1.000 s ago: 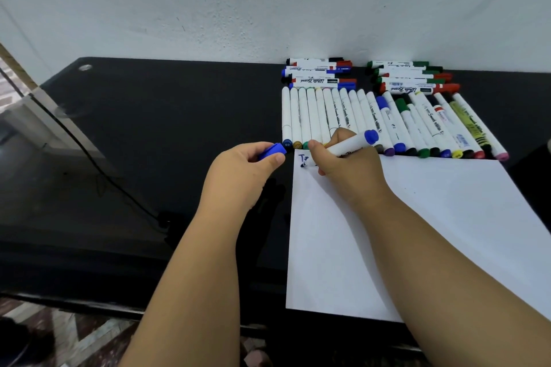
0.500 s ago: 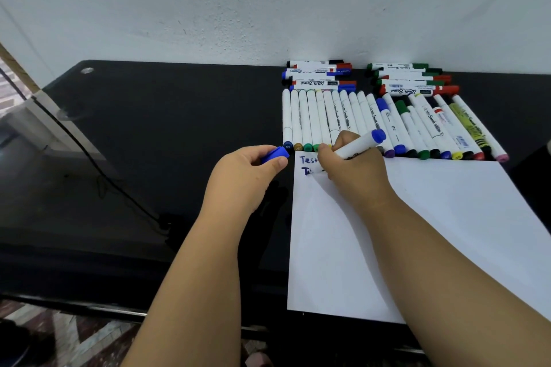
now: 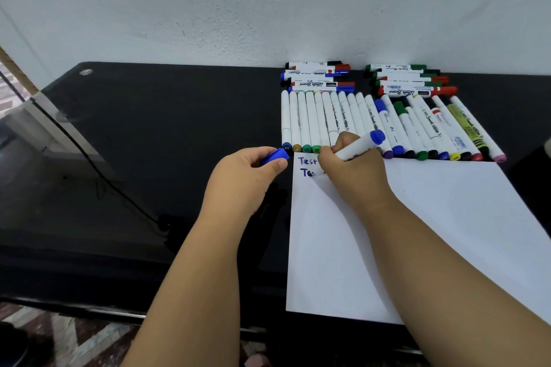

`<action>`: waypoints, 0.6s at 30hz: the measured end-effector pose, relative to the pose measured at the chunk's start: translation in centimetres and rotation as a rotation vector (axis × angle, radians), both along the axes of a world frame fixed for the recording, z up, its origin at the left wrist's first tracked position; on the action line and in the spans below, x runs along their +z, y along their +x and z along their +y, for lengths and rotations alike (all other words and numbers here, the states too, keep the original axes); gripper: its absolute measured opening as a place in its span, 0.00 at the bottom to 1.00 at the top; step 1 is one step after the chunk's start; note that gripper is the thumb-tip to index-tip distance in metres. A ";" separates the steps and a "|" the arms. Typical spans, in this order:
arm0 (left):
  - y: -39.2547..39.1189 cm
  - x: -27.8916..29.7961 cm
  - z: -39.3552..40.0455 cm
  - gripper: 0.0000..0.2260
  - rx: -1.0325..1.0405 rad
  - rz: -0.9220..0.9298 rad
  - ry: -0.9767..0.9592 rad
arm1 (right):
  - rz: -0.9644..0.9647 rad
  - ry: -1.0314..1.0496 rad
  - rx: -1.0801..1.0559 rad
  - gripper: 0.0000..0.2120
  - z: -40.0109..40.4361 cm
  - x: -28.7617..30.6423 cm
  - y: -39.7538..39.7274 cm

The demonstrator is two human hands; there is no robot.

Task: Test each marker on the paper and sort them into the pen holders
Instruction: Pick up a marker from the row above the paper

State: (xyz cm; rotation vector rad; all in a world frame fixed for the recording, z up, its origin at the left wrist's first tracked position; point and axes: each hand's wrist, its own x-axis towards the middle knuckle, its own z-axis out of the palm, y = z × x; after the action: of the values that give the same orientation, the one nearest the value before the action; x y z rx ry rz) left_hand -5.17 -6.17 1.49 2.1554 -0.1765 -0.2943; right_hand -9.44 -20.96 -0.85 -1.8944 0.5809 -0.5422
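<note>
The right hand gripped a blue-ended marker in a writing hold, tip down on the upper left corner of the paper, beside blue lettering. The marker's long axis ran diagonally, its tip toward the lower left and the blue end up and to the right, tilted away from the sheet. The left hand pinched the blue cap between thumb and fingers, just off the paper's left edge. Risks, as I judged them: the writing hand could smear fresh ink, or its knuckles could nudge the row of markers lying just beyond, rolling them across the black table. No pen holders were in view
</note>
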 end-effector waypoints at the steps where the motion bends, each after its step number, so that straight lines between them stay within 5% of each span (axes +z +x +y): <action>1: 0.0 0.0 0.0 0.13 0.002 0.000 -0.001 | -0.006 0.005 -0.013 0.16 0.0 0.0 0.0; 18: -0.1 0.1 0.0 0.14 -0.017 -0.003 0.023 | 0.022 0.026 -0.065 0.15 -0.1 0.1 -0.2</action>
State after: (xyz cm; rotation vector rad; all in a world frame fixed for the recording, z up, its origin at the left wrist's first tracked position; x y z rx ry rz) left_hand -5.22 -6.20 1.60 2.1775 -0.1943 -0.3050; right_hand -9.69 -21.11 -0.77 -1.8644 0.6632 -0.5542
